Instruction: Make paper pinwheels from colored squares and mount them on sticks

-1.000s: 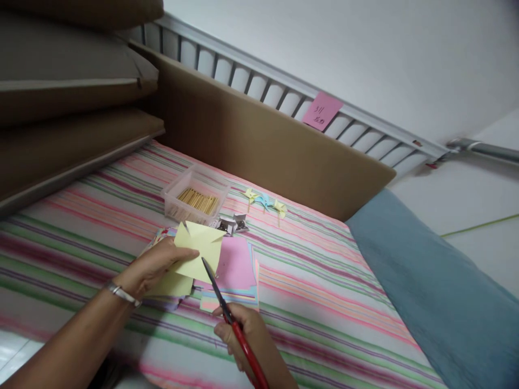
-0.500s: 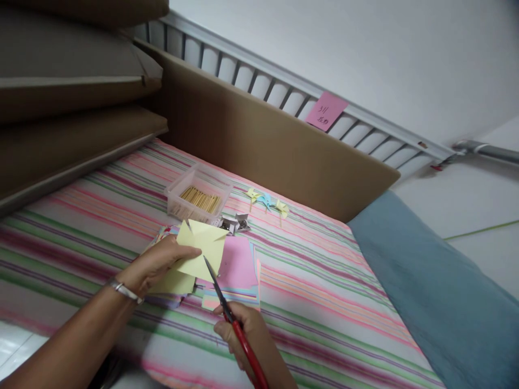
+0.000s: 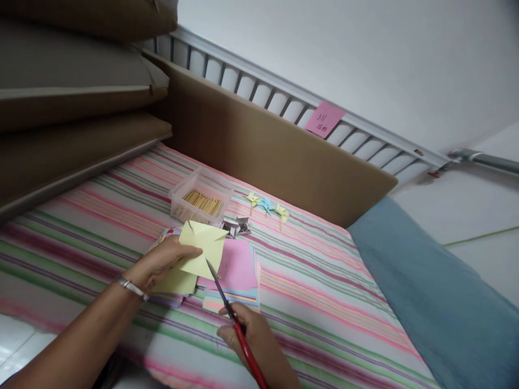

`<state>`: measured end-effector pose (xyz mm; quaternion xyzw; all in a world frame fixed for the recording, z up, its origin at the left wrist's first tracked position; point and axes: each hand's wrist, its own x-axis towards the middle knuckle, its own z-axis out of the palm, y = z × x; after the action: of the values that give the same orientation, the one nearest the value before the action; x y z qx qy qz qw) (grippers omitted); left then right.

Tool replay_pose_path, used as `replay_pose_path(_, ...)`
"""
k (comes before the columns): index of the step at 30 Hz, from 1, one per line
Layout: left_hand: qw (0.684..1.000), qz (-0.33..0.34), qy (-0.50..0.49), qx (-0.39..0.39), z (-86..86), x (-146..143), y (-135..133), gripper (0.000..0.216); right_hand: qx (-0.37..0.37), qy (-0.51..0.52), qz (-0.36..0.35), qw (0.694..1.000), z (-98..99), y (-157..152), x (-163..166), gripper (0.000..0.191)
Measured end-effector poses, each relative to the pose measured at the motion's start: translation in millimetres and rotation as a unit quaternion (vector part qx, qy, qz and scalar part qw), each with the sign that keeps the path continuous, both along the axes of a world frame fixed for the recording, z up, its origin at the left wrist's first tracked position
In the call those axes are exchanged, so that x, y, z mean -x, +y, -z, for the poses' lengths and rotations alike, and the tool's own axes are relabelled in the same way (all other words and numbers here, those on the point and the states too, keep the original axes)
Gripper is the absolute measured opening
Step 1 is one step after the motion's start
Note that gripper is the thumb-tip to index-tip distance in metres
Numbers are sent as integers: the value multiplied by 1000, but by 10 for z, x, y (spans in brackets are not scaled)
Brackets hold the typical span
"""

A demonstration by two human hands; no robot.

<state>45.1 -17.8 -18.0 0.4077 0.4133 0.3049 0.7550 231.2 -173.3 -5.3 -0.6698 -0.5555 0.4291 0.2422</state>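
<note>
My left hand (image 3: 166, 259) pinches a pale yellow square of paper (image 3: 208, 237), thumb on top. Slits run inward from the paper's upper corners. In my right hand (image 3: 253, 335) is a pair of scissors (image 3: 248, 346) with red handles, fingers wrapped round them. The dark blades reach up to the paper's lower right part, their tip near its middle. Beneath lie a pink sheet (image 3: 239, 265) on a stack of coloured paper and, under my left hand, more yellow paper (image 3: 178, 283). My left wrist wears a silver bracelet (image 3: 133, 288).
A clear plastic box (image 3: 178, 208) holds many small wooden sticks (image 3: 203, 202). Next to it are small open boxes (image 3: 242, 226). Three paper pinwheels (image 3: 266, 205) lie farther back. Brown padded slabs (image 3: 81, 146) rise at the left, and a brown board (image 3: 275, 156) stands behind the striped cloth (image 3: 324, 313).
The view has shifted slightly, so the scene sits a little lower. Both hands keep their grip, and the scissors stay at the yellow paper with hardly any motion.
</note>
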Motion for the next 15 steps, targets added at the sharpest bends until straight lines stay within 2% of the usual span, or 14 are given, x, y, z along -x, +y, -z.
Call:
replay_pose_path(3,999,-47,-10,10,-23,28,-12,37,-49,-78,-13,996,2,-70,-207,22)
replay_pose_path(6,997,-76,-21,18,-20,53,-16,37,-88,-142,57,984,52,-93,-473,28)
replay_pose_path(10,997,-77,-20,2,26,48,-11,37,-59,-216,196,955,150,9,-703,35)
replay_pose_path(12,998,-64,-19,0,49,26,-9,37,-53,-256,218,940,215,95,-731,38)
replay_pose_path(15,999,-50,-12,2,74,-20,-5,39,-55,-312,211,924,335,214,-703,43)
